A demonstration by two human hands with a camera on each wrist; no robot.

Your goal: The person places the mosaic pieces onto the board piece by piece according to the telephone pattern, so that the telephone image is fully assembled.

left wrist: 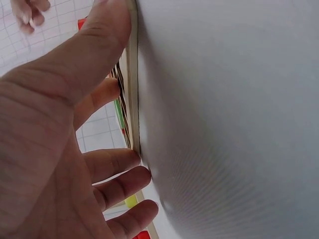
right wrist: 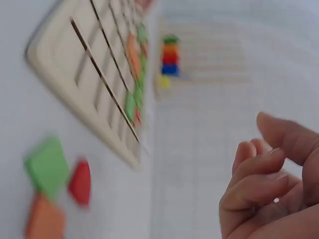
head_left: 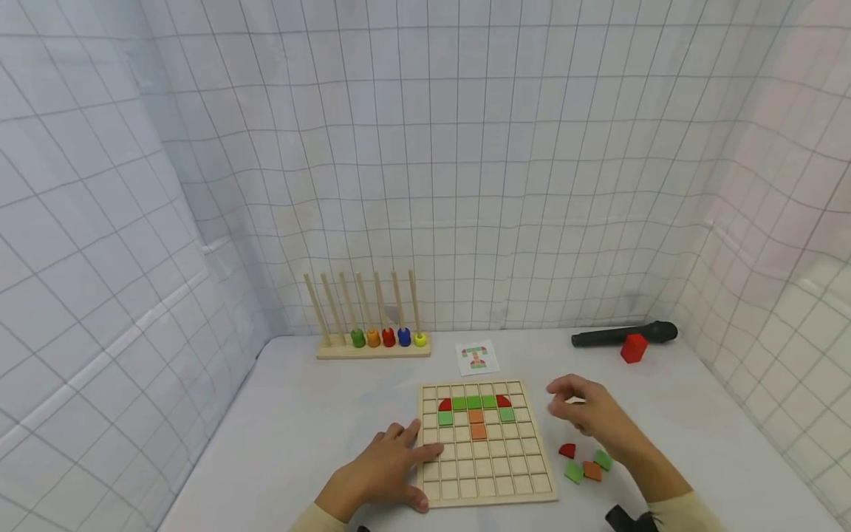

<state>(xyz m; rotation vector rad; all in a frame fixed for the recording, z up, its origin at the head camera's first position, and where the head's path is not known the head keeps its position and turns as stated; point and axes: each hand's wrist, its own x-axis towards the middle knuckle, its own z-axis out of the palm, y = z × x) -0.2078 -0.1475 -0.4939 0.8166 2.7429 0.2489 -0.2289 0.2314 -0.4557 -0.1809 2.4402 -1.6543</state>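
A wooden grid board lies on the table with red, green and orange tiles set in its upper cells. My left hand rests at the board's left edge, fingers spread. Its thumb and index finger lie over the rim, and the other fingertips show beside it in the left wrist view. Off the board's right side, my right hand is raised over the table. Its fingers are loosely bent and hold nothing, with thumb and fingertips apart in the right wrist view. Near it lie a red quarter-round tile, an orange tile and green tiles.
Beyond the board lies a pattern card with a coloured figure. A wooden peg rack with coloured beads stands at the back left. At the back right are a black microphone and a red block. Gridded white cloth walls enclose the table.
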